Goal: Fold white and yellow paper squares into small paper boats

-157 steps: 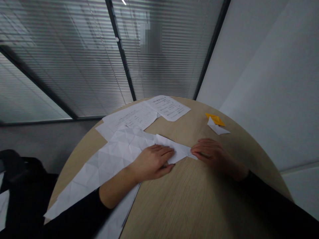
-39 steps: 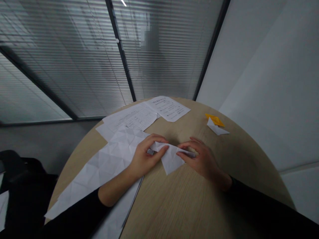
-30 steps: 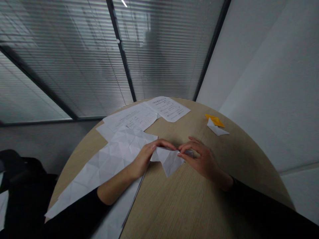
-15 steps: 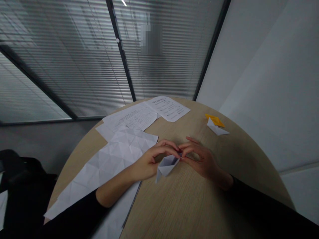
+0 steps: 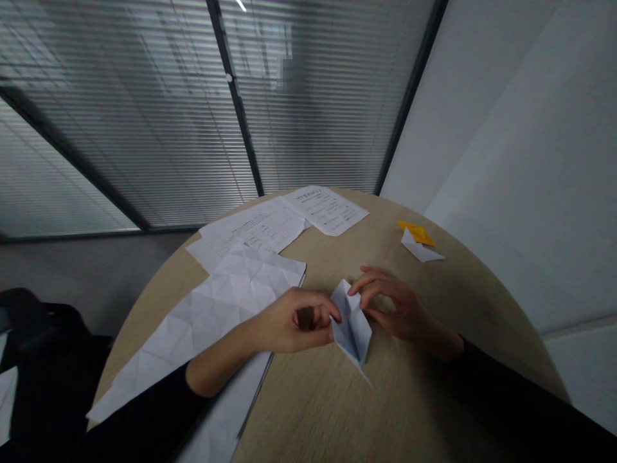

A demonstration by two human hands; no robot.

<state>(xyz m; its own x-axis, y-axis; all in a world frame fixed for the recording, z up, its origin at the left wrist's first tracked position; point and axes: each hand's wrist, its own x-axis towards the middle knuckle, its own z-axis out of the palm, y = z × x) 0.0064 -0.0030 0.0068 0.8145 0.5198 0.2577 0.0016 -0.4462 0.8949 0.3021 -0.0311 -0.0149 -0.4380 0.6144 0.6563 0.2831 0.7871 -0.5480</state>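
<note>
A white folded paper (image 5: 357, 334) is held above the table in front of me, its two sides parted along a crease. My left hand (image 5: 294, 319) pinches the left side between thumb and fingers. On the upper right side, my right hand (image 5: 398, 307) grips the edge with bent fingertips, the thumb partly hidden behind the paper. Farther right on the table lie a yellow folded paper boat (image 5: 418, 233) and a white folded paper boat (image 5: 422, 250), touching each other.
Creased white paper (image 5: 212, 315) spreads under my left forearm. Beyond it are printed sheets (image 5: 332, 211) near the far edge of the round wooden table (image 5: 308, 411). A blinds-covered glass wall (image 5: 318, 141) stands behind, and a dark chair (image 5: 53, 360) is at the left.
The folded paper has been turned and opened out, its crease now facing me. My hands have moved apart, from fingertips together to opposite sides of the paper.
</note>
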